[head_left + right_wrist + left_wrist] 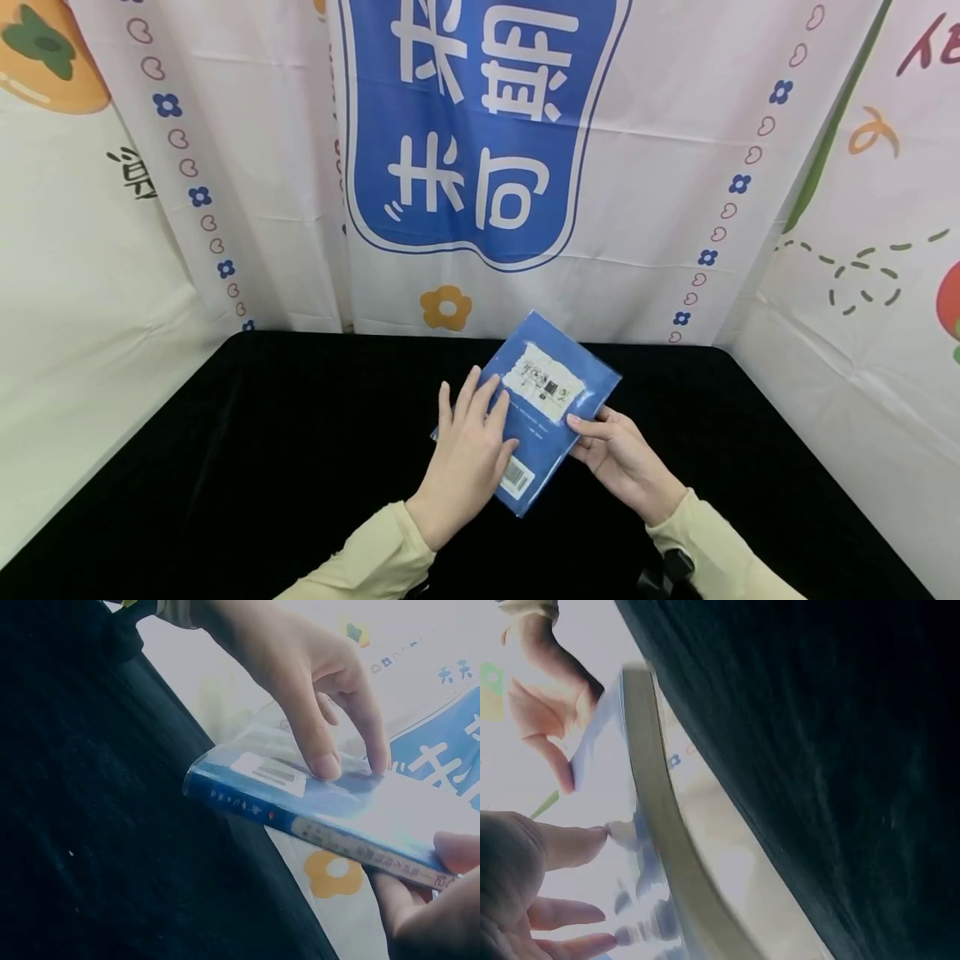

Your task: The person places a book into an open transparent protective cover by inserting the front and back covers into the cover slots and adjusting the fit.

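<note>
A blue book (547,429) in a glossy clear cover is held tilted above the black tabletop, its barcode side up. My right hand (626,462) grips its right edge, thumb on top and fingers beneath. On the cover's left part lies my left hand (468,458), fingers spread and fairly straight, fingertips touching the surface. In the right wrist view the book's printed spine (330,838) faces the camera, with the left thumb and fingers (326,766) resting on the cover. The left wrist view shows the page edges (656,772) closed together.
A black cloth (300,467) covers the table. Behind it hangs a white curtain with a blue sign (465,167) and an orange flower (446,308). Pale printed sheets stand at the left (82,292) and right (862,358) sides.
</note>
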Available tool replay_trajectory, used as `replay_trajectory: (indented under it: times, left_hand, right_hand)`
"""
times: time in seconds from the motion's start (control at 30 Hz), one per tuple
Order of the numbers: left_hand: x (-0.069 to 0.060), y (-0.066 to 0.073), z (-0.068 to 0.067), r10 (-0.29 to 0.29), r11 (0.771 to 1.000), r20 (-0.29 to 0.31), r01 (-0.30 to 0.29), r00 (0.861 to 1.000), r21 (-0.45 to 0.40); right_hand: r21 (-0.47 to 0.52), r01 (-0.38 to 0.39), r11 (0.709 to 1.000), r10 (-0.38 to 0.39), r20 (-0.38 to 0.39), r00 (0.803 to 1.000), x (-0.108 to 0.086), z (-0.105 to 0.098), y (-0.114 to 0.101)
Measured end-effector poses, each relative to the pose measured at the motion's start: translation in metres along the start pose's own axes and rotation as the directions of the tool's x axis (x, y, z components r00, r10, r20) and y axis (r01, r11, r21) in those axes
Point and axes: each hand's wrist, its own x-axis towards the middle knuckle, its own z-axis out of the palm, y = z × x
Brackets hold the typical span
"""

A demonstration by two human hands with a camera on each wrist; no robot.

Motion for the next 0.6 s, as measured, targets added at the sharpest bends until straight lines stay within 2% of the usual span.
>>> replay_trajectory:
  times: [0.33, 0.5, 0.6]
  left_hand:
    - [-0.004, 0.011, 0.003, 0.007, 1.0, 0.091, -0.008, 0.996, 0.012]
    - [-0.006, 0.013, 0.003, 0.018, 0.999, 0.13, -0.023, 0.991, 0.041]
    - [-0.007, 0.013, 0.004, 0.035, 0.997, 0.124, -0.044, 0.992, 0.066]
  right_hand:
    - [0.185, -0.005, 0.983, -0.006, 0.057, 0.998, -0.003, 0.001, 0.005]
    - [0.209, 0.006, 0.978, -0.029, 0.109, 0.994, -0.004, 0.001, 0.009]
    - [0.215, 0.013, 0.976, -0.043, 0.134, 0.99, -0.005, 0.002, 0.011]
